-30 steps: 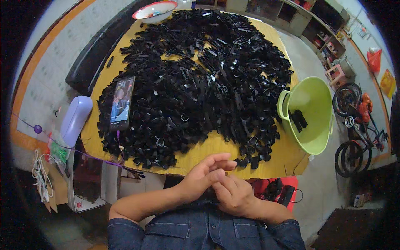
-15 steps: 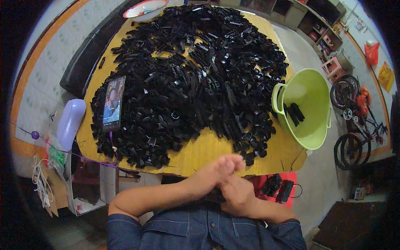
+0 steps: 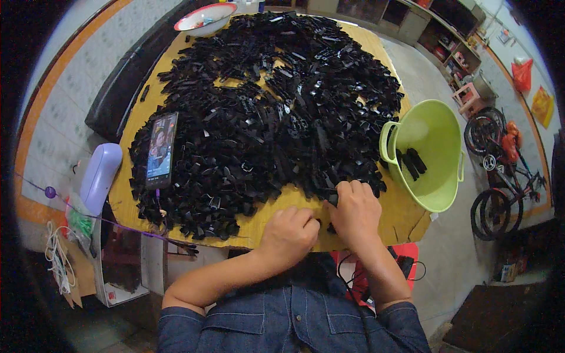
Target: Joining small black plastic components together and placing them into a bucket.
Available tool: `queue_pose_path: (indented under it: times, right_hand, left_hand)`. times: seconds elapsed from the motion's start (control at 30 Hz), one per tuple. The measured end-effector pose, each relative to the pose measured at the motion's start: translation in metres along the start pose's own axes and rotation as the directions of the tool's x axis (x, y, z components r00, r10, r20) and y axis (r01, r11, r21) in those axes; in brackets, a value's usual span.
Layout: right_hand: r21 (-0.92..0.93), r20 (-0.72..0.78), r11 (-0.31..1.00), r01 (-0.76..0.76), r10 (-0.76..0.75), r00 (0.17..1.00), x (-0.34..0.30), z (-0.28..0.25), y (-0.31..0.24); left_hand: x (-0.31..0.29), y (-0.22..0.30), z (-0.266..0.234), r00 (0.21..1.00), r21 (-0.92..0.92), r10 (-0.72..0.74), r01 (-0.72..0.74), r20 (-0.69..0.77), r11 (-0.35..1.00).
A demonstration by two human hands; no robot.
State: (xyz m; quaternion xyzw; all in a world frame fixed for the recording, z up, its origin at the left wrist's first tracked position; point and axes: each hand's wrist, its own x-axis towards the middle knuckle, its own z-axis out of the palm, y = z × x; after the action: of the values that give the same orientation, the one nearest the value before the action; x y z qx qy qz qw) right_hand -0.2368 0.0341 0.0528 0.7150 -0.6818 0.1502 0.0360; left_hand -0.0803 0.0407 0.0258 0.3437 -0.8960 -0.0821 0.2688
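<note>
A wide heap of small black plastic pieces (image 3: pixel 247 129) covers most of the yellow tabletop (image 3: pixel 259 229). At the near edge of the heap my right hand (image 3: pixel 359 212) is closed, fingers curled down, with a black piece showing between thumb and fingers. My left hand (image 3: pixel 289 232) rests just to its left over bare yellow surface, its fingers curled in. A dark bit shows by its fingertips, but the hand hides what it holds, if anything. The two hands are a short gap apart.
A green tub (image 3: pixel 432 156) with a few black pieces inside stands at the right. A phone (image 3: pixel 160 147) leans on the heap at left, near a lilac case (image 3: pixel 101 176). A red-rimmed bowl (image 3: pixel 206 17) sits far left; a red stool (image 3: pixel 406 259) is below the table's near edge.
My hands were together, one over the other, close to my body. Now they are apart and farther forward, the right one at the heap's edge with a black piece.
</note>
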Motion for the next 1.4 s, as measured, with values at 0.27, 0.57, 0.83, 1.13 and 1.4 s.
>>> queue_pose_path:
  times: [0.27, 0.57, 0.83, 1.13, 1.4]
  right_hand:
    - [0.045, -0.120, 0.998, 0.033, -0.028, 0.992, 0.001, -0.014, 0.000]
    - [0.801, 0.521, 0.416, -0.431, -0.132, 0.843, -0.019, -0.053, 0.005]
    - [0.786, 0.570, 0.422, -0.451, -0.214, 0.793, -0.016, -0.058, 0.010]
    - [0.744, 0.608, 0.529, -0.407, -0.285, 0.741, -0.014, -0.052, 0.013]
    - [0.732, 0.670, 0.446, -0.515, -0.335, 0.663, -0.005, -0.047, 0.017]
  left_hand:
    - [0.006, -0.016, -0.032, 0.866, -0.540, -0.492, 0.376, -0.083, 0.753]
    - [0.003, -0.017, -0.061, 0.639, -0.855, -0.573, 0.431, 0.514, -0.288]
    - [0.005, -0.022, -0.084, 0.755, -0.799, -0.422, 0.591, 0.502, 0.107]
    - [0.012, -0.019, -0.089, 0.780, -0.636, -0.357, 0.625, 0.513, 0.452]
    - [0.005, -0.023, -0.078, 0.726, -0.705, -0.393, 0.672, 0.565, 0.227]
